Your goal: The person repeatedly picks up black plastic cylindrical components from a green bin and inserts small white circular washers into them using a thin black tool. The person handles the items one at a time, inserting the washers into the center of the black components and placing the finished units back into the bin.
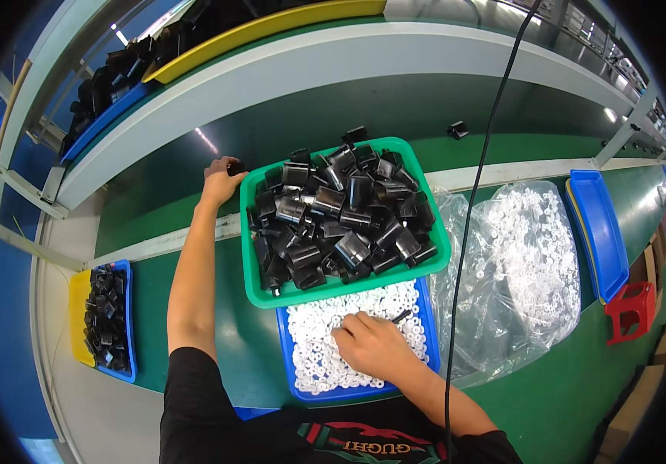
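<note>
While the left hand (223, 185), left of centre in the head view, curled around a glossy black part (235, 167), the right hand (378, 348), lower centre, gripped a thin black stick (401, 317) over small white rings (316, 356) in a blue rectangular tray (289, 352). Mid-frame, a green rectangular tray (248, 259) held heaped black curved pieces (329, 203).

Wall (4, 309): blue, over at left
Workbench (149, 294): green-topped, near
Rail (402, 50): pale, far side
Stool (633, 312): red, off right
</note>
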Demonstrator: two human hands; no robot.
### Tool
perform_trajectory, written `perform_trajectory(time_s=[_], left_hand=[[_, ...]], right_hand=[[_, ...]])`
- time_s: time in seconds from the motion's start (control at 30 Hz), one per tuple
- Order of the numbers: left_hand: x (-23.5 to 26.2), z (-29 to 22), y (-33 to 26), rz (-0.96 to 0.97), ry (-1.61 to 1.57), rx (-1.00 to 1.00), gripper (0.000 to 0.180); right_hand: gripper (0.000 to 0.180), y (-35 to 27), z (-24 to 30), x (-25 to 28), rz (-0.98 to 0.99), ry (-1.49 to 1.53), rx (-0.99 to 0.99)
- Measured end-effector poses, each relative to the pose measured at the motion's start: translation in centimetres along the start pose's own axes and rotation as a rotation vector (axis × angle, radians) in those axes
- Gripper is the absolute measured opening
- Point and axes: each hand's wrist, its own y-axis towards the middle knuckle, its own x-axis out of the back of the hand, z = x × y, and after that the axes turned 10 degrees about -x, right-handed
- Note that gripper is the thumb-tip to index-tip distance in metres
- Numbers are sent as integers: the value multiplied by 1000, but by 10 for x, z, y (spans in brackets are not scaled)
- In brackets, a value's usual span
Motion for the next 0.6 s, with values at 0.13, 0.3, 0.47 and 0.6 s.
perform_trajectory(time_s=[0.13, 0.3, 0.47, 0.6], left_hand=[[-3, 10, 3, -22, -67, -25, 50], [24, -23, 2, -251, -51, -106, 47], [78, -151, -12, 69, -339, -284, 33], [69, -164, -23, 9, -156, -437, 35]], right_hand=[[10, 0, -2, -3, 0, 14, 4], [8, 2, -1, 3, 93, 3, 5], [11, -2, -7, 3, 68, 37, -27], [19, -2, -7, 3, 68, 119, -46]])
